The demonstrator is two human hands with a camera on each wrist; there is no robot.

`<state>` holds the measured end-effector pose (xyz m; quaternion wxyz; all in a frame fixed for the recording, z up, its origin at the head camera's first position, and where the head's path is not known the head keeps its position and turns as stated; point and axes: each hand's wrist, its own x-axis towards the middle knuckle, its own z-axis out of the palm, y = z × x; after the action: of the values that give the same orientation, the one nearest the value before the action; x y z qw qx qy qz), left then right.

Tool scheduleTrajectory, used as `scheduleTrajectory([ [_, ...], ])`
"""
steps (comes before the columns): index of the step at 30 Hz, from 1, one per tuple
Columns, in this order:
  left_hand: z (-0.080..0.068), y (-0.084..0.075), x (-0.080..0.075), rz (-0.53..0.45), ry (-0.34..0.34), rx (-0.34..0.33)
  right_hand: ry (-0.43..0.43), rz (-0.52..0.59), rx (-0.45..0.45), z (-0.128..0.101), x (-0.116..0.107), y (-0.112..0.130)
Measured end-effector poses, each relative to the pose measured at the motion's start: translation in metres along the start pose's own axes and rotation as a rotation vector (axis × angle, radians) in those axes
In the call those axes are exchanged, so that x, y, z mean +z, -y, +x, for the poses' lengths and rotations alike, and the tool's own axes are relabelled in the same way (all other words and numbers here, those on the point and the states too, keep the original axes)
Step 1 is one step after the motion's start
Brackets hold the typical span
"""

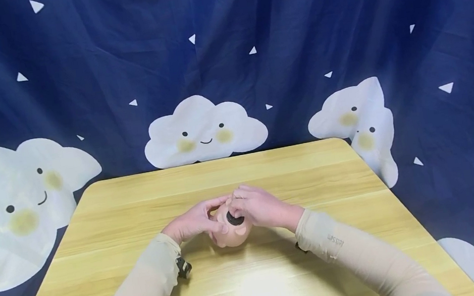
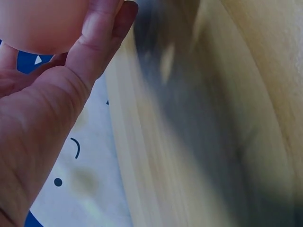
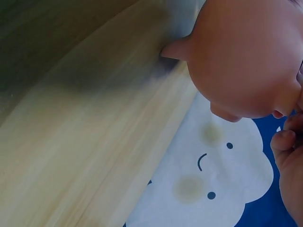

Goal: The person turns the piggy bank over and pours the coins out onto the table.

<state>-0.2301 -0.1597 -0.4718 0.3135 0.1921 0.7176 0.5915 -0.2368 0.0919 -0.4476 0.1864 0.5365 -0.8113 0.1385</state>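
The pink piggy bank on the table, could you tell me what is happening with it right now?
A person holds the pink piggy bank with both hands over the wooden table, in front of a blue cloud-print curtain. The left hand steadies its side, while the right hand has its fingers at the black round plug on it.

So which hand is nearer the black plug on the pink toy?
Right. The right hand has fingers at the plug; the left hand grips the toy beside it.
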Motion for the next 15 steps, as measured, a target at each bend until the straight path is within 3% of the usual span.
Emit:
scheduleTrajectory([
  [8,0.001,0.0,0.001,-0.024,0.04,-0.003,0.081,0.168,0.028,0.002,-0.02,-0.005],
  [15,0.002,-0.004,0.002,-0.035,0.081,-0.007,0.118,0.124,0.028,0.004,-0.025,-0.003],
])
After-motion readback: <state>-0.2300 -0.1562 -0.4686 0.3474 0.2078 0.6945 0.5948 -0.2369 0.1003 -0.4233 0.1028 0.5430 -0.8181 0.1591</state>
